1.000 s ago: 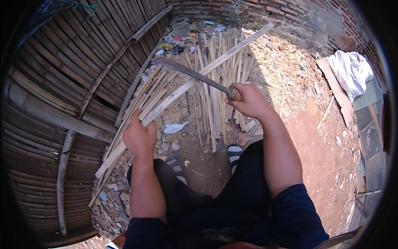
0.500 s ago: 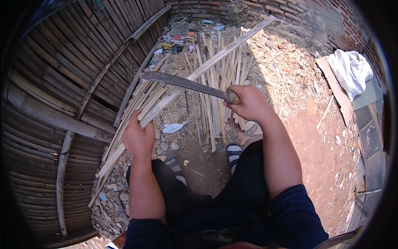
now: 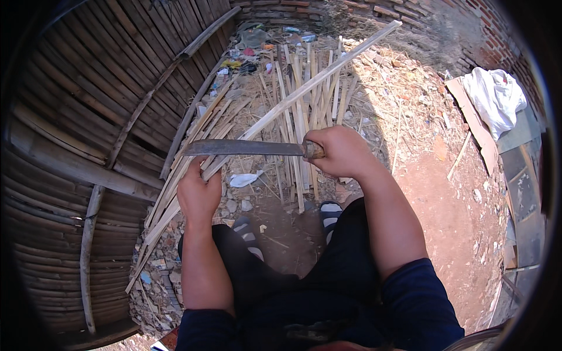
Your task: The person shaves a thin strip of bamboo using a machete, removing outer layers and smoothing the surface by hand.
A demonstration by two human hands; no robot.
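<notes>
My left hand (image 3: 199, 190) is closed round the near end of a long pale wooden strip (image 3: 304, 89), which slants up and away to the right. In my right hand (image 3: 339, 151) is the wooden handle of a machete (image 3: 252, 148). Its dark, broad blade lies level across the strip and points left, with the tip just above my left fingers. The blade hides a short part of the strip; whether it touches the wood I cannot tell.
Several split strips (image 3: 291, 158) lie in a pile on the littered ground ahead, and more strips (image 3: 153, 234) lean along the bamboo wall (image 3: 58, 140) at left. A white cloth (image 3: 494, 99) rests on cardboard at right. A brick wall (image 3: 404, 14) stands behind.
The machete has come nearer and swung from a slant to level, its tip now close to my left hand. The strip's far end has shifted slightly right.
</notes>
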